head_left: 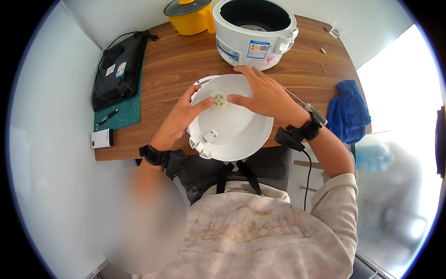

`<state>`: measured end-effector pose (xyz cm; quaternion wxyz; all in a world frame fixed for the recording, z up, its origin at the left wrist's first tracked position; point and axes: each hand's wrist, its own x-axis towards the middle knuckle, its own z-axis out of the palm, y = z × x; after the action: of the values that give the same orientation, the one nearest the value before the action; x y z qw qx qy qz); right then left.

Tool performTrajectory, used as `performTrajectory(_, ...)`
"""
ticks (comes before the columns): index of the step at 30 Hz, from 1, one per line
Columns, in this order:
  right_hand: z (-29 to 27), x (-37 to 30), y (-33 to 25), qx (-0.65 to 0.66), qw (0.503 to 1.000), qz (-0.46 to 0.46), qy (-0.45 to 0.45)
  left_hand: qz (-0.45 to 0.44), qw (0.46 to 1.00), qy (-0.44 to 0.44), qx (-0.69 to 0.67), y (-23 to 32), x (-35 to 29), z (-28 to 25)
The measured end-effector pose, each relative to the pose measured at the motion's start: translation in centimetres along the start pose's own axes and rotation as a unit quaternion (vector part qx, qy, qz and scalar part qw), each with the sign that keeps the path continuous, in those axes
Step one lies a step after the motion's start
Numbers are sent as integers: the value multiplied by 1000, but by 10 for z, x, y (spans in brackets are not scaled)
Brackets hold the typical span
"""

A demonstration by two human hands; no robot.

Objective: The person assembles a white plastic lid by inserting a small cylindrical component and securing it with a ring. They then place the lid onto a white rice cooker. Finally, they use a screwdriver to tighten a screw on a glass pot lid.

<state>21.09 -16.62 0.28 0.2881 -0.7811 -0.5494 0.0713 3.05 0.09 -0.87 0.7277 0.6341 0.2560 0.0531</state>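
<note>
A round white rice cooker lid [241,135] rests tilted at the table's front edge, its hollow inner side facing up. My left hand [182,114] grips its left side, fingers at the rim and thumb pressed inward beside a small round slotted vent piece [218,100]. Over the far right rim curl the fingers of my right hand [262,95], its thumb tip close to the vent piece on the other side. A hinge part [200,148] sticks out at the near left rim. Under my right wrist lies a screwdriver with a grey handle [318,115], its shaft partly hidden.
Behind the lid stands the lidless white rice cooker body [248,44], with a yellow pot [188,21] to its left. A black appliance [118,69] and a white power bank [102,138] are at the left by a green cutting mat [130,114]. A blue cloth [348,111] lies right.
</note>
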Motion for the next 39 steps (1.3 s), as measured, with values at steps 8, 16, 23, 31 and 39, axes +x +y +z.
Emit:
performTrajectory(8,-2,15,-3,50,992,44,-104,6,1000,-2,-2,-2,-2,0)
performTrajectory(16,3,17,5,96,990,24,-99,14,1000,-5,-1,-1,-4,1)
performTrajectory(23,1,16,-1,89,989,42,-106,11,1000,1,20,0,-3,0)
performTrajectory(31,0,15,-3,89,990,38,-106,22,999,-27,36,0,-4,-4)
performTrajectory(39,3,10,2,91,989,7,-114,14,999,-16,33,1,-4,-3)
